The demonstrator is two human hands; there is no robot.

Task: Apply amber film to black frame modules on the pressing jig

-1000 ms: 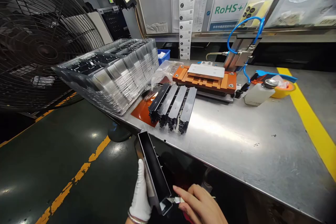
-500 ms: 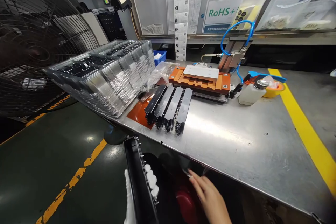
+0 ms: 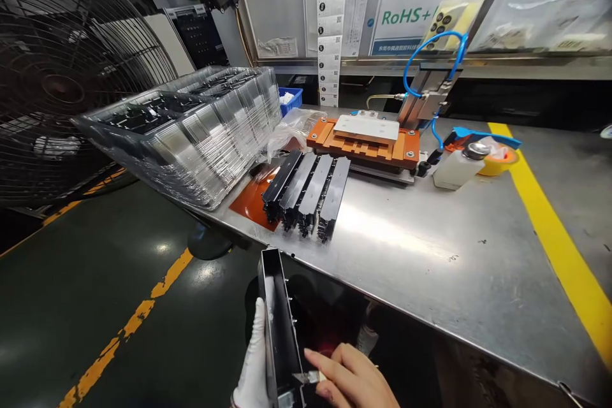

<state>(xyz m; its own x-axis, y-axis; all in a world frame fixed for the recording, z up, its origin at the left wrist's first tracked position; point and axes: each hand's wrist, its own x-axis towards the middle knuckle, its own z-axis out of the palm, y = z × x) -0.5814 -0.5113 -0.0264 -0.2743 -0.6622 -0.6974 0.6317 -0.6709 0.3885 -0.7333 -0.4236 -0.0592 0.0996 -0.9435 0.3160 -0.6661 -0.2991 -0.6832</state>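
Observation:
My left hand (image 3: 252, 366), in a white glove, grips a long black plastic housing (image 3: 282, 344) from its left side. The housing is an open channel with small pins along its right edge, tilted upright below the bench edge. My bare right hand (image 3: 354, 376) is closed on a small knife (image 3: 310, 377). Its pointed metal blade lies at the lower right rim of the housing; most of the handle is hidden by my fingers. On the bench, several similar black housings (image 3: 313, 194) lie side by side, partly over an orange sheet (image 3: 248, 204).
Stacked clear plastic trays (image 3: 224, 140) with black parts stand on the left, beside a large fan (image 3: 62, 76). Behind the housings sits an orange fixture (image 3: 354, 146) with a blue air hose (image 3: 406, 70). A white bottle (image 3: 459, 169) and yellow tape roll (image 3: 502, 166) stand right.
The housing has turned more upright and shifted right. My right hand has moved left and down, bringing the knife to the housing's rim. The gloved fingers on its right side are now hidden.

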